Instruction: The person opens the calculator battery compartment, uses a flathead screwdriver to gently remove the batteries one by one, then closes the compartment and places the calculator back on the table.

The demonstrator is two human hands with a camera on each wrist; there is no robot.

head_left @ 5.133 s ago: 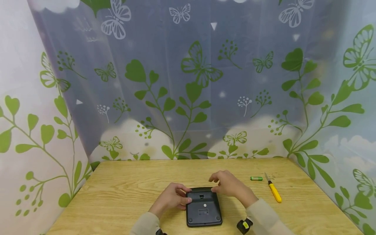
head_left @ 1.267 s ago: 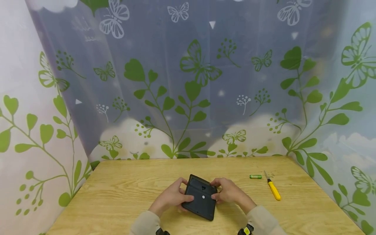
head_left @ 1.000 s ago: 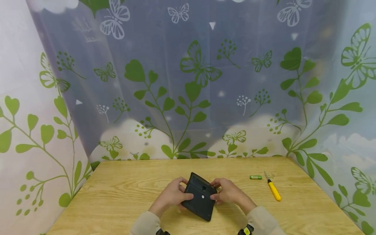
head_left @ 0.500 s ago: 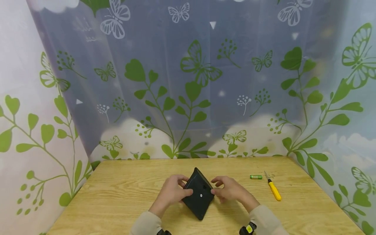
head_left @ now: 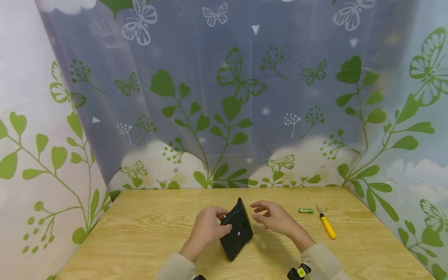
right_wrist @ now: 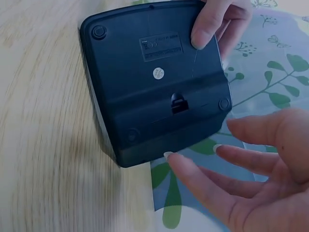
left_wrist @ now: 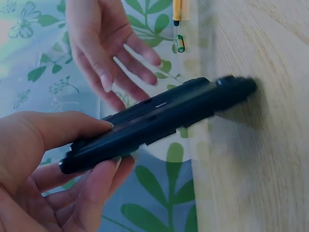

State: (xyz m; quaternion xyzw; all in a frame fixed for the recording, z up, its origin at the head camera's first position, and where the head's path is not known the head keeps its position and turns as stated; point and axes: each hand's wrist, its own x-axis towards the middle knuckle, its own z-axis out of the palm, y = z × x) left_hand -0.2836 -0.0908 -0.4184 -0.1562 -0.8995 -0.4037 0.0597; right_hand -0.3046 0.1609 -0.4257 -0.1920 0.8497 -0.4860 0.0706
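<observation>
A black desk calculator (head_left: pixel 238 231) is held up on its edge, tilted, with its underside facing the right. My left hand (head_left: pixel 207 227) grips it by one side, thumb on the back and fingers behind. In the right wrist view the calculator's back (right_wrist: pixel 161 94) shows rubber feet, a label, a round white sticker and a small slot with a latch. My right hand (head_left: pixel 274 218) hovers beside it with fingers loosely bent and nothing in them. The left wrist view sees the calculator (left_wrist: pixel 159 116) edge-on; its key side is mostly hidden.
A green battery (head_left: pixel 305 210) lies at the right of the wooden table (head_left: pixel 150 221). Close to it is a yellow-handled tool (head_left: pixel 327 226) with a thin metal tip, and tiny bits lie by that tip. A patterned curtain (head_left: pixel 189 97) hangs behind the table.
The calculator was lying flat, then was lifted in both hands. It has since turned more upright, and my right hand has let go and moved off to the right.
</observation>
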